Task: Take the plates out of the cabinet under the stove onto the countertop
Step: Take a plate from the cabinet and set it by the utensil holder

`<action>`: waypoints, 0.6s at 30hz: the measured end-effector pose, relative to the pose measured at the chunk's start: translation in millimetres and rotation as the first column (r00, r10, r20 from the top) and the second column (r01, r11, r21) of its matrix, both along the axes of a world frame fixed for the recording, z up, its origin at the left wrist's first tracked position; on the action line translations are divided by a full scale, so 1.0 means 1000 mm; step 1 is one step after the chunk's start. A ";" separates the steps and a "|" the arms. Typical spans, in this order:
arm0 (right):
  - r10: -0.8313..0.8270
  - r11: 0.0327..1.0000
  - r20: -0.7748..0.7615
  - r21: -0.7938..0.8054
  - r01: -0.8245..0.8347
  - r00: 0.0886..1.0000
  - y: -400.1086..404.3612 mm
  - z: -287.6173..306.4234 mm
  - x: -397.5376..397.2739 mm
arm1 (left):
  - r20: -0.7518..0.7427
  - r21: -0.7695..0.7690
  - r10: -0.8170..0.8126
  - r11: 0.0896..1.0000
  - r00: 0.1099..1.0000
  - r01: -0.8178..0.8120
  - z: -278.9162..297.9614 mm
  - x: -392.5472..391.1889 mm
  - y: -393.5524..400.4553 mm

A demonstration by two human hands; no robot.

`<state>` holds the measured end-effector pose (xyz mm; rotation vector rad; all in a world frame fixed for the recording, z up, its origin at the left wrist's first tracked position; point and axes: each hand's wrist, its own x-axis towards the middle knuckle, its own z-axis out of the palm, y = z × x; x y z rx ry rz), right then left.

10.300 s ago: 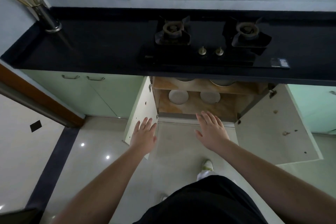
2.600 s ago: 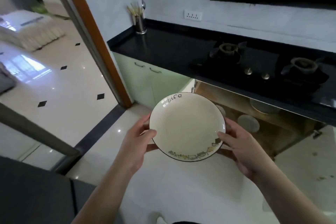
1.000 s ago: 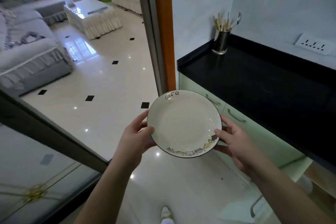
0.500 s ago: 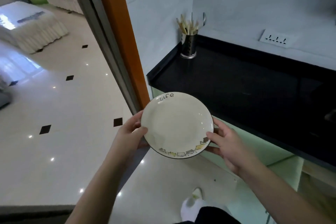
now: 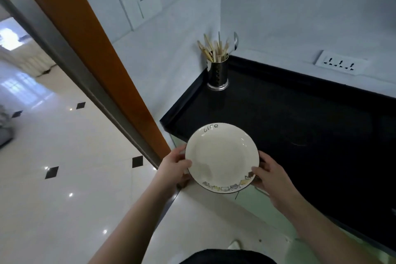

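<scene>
Cream "Life" plate (image 5: pixel 221 156) is gripped by its rim in left hand (image 5: pixel 174 166) & right hand (image 5: pixel 271 174), fingers curled, over the black surface (image 5: pixel 300 126) front-left corner. If released early, plate could be chipped on that edge.

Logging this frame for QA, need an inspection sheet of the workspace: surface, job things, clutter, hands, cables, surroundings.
Surface: black countertop, glossy.
Job's things: white plate with "Life" on its rim, held over the countertop's corner edge, not set down.
Clutter: metal utensil holder with chopsticks and a spoon, in the back corner.
Hands: left hand and right hand each grip the plate's rim.
Cables: nothing seen.
Surroundings: wall switch, socket strip, orange door frame, tiled floor.
</scene>
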<state>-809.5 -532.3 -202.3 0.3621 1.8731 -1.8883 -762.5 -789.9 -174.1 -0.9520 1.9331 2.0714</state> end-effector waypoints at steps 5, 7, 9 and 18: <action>-0.027 0.999 0.043 0.039 0.025 0.999 -0.007 -0.023 -0.038 | 0.059 -0.048 -0.027 0.998 0.998 0.030 -0.021 -0.038 -0.004; -0.042 0.998 0.066 0.058 0.038 0.997 -0.013 -0.033 -0.046 | 0.080 -0.058 -0.047 0.997 0.996 0.052 -0.031 -0.057 -0.011; -0.072 0.996 0.095 0.063 0.066 0.993 -0.017 -0.043 -0.056 | 0.076 -0.054 -0.100 0.993 0.992 0.104 -0.039 -0.077 -0.018; -0.193 0.968 0.086 0.177 0.176 0.977 -0.050 -0.063 -0.126 | 0.123 0.061 -0.175 0.984 0.977 0.169 -0.075 -0.175 -0.054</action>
